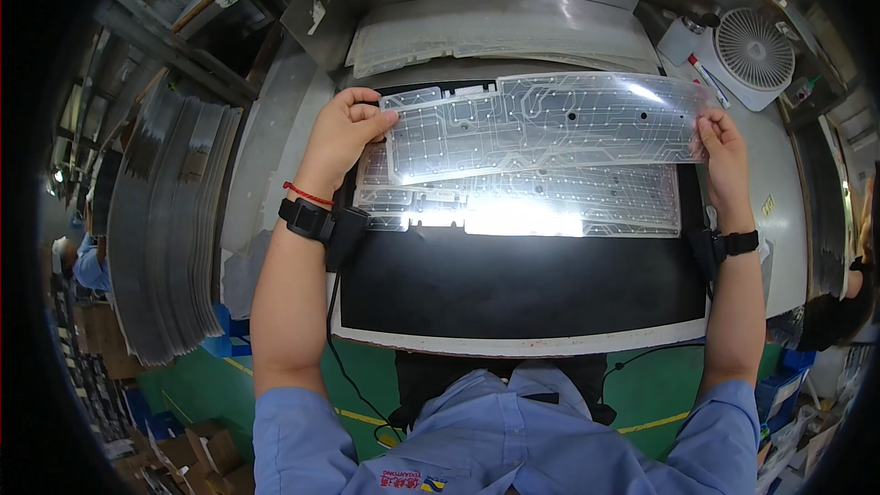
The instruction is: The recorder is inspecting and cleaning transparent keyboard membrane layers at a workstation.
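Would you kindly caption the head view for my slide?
Left hand and right hand hold a patterned clear sheet by its ends over another sheet on a black mat.

The white surface (775, 247) bears a black mat (522, 284) below the fingers (361, 112) and a white fan (753, 48) beyond the right ones.

The left hand (344, 133) grips a clear circuit-printed sheet (550, 124) at its 9 o'clock end; the right hand (724, 151) grips its 3 o'clock end. Partly beneath it, at least one similar sheet (632, 206) lies on a black mat (522, 284) on the surface (550, 346). In view: grey stacked sheets (170, 229), 9 o'clock; white fan (754, 48), 2 o'clock.
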Demonstrator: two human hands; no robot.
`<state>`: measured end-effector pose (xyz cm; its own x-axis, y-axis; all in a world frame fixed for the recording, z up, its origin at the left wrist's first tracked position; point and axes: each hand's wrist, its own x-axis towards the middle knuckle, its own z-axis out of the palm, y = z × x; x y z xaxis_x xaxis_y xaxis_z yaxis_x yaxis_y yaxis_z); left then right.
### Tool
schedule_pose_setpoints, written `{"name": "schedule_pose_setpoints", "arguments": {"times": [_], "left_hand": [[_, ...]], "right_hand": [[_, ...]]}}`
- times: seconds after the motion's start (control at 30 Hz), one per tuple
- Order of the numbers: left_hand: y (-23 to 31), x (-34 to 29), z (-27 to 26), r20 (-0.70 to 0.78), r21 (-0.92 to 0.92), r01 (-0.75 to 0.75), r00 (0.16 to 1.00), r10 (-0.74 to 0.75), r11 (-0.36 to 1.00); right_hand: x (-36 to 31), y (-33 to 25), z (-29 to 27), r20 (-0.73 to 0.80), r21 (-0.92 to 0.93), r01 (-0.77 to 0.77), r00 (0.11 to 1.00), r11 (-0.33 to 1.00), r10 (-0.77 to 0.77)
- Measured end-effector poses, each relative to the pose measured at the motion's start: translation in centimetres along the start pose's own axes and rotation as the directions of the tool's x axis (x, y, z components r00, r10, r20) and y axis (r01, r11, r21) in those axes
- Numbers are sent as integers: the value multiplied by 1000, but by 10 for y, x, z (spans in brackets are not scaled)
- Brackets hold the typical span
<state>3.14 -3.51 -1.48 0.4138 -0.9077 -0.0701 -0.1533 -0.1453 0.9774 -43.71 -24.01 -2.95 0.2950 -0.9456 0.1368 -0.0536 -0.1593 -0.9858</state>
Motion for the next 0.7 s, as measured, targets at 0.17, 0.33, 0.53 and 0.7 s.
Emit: {"name": "schedule_pose_setpoints", "arguments": {"times": [0.17, 0.33, 0.53, 0.7], "left_hand": [[-10, 5, -9, 5, -77, 28, 1000, -27, 997], [-10, 8, -12, -33, -129, 73, 996, -78, 989], [-10, 8, -9, -93, -155, 47, 994, -62, 987], [0, 4, -3, 48, -234, 95, 995, -86, 968]], "right_hand": [[-1, -1, 2, -6, -9, -62, 998, 998, 62], [2, 7, -7, -22, 9, -64, 998, 998, 64], [5, 10, -9, 3, 65, -74, 997, 995, 74], [5, 11, -12, 28, 104, -93, 995, 990, 91]]}}
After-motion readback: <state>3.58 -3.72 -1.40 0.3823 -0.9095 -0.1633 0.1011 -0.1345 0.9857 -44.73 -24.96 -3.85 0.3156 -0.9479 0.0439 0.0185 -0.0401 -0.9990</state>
